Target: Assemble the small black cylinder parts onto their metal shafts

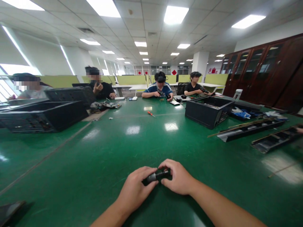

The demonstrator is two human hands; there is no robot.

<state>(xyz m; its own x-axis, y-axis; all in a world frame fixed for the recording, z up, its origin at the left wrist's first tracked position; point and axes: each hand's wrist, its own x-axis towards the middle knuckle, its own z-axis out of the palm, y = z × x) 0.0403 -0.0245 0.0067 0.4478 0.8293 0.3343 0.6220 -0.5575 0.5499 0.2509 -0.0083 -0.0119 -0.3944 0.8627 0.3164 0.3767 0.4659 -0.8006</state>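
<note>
A small black cylinder with a silver-grey band (154, 176) lies level between my hands, just above or on the green tabletop (113, 151); it may be a flashlight, though its exact kind is unclear. My left hand (135, 186) is closed around the left end, thumb on the near side. At the other end, my right hand (178, 178) has curled fingers and thumb about the narrower tip, where a small pale part shows. Fingers hide both ends.
An orange screwdriver (150, 113) lies farther up the table. Black computer cases (201, 113) stand right and left. Black metal channels (248, 129) with thin rods lie at right. Several people sit across and to the left. A dark flat object (10, 211) sits near left.
</note>
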